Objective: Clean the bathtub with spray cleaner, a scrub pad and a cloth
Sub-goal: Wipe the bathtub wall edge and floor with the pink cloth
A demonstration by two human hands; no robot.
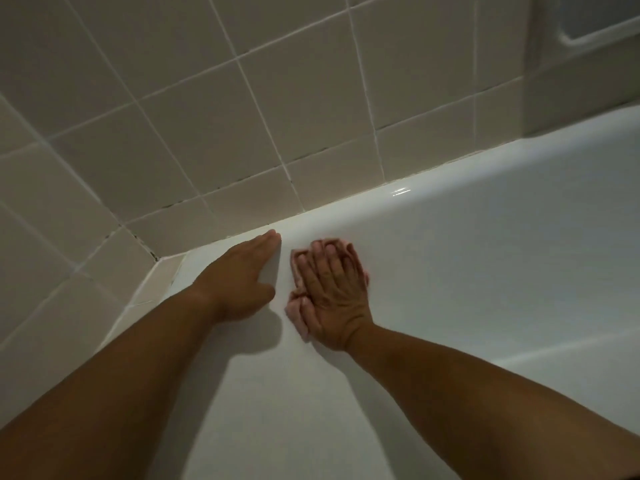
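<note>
**Fig. 1. Cloth pressed flat against the inner wall of the bathtub**

Head view. My right hand (334,292) lay flat over the pink cloth (296,315), fingers straight and slightly spread. It pressed the cloth against the white inner wall of the bathtub (467,271), just below the rim (363,206). My left hand (242,275) rested just beside it and held nothing. Its fingers were straight and close together, the thumb stood apart, and the fingertips reached up to the rim.

Handling. I judged the cloth light, soft and limp. It would bunch if pulled by one corner, so it was best held as a pad under the whole palm and moved by even pressure, not pinched. The tub wall was rigid and glossy, and probably slippery where wet, which was good reason to brace with the free hand.

Appearance. The cloth was pale pink and crumpled or folded into a small pad. Its edges showed beyond my fingertips and along the left side of my palm. The tub was plain white, with a bright glint on the rim. Beige wall tiles (207,116) met the rim, and dark specks marked the joint. Neither spray cleaner nor scrub pad was in view.
</note>
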